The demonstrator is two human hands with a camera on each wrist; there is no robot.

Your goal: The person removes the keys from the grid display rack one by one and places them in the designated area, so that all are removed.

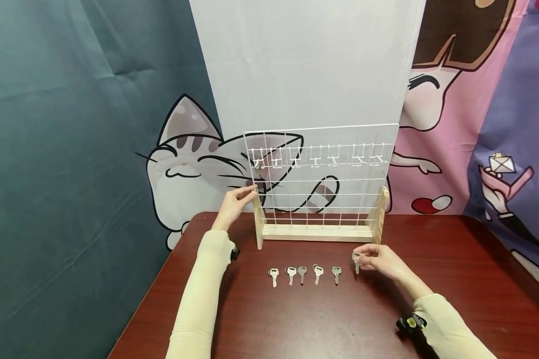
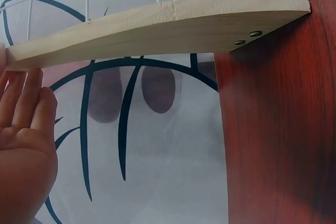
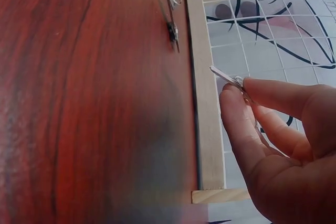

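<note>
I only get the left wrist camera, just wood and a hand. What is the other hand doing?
Observer: The right hand pinches a key in front of the wire rack.
Operator: Are there more keys?
Observer: Yes, five keys lie in a row on the table.
Operator: Is anything hanging up?
Observer: A hung key dangles from the leftmost hook, above the left hand.

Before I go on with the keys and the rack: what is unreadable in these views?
- Key in the right hand: teeth too small in the head view; fingers cover most of it in the right wrist view.
- Hooks on the wire rack: too fine to count.
- Left hand: cut off by the left wrist view's edge.
</note>
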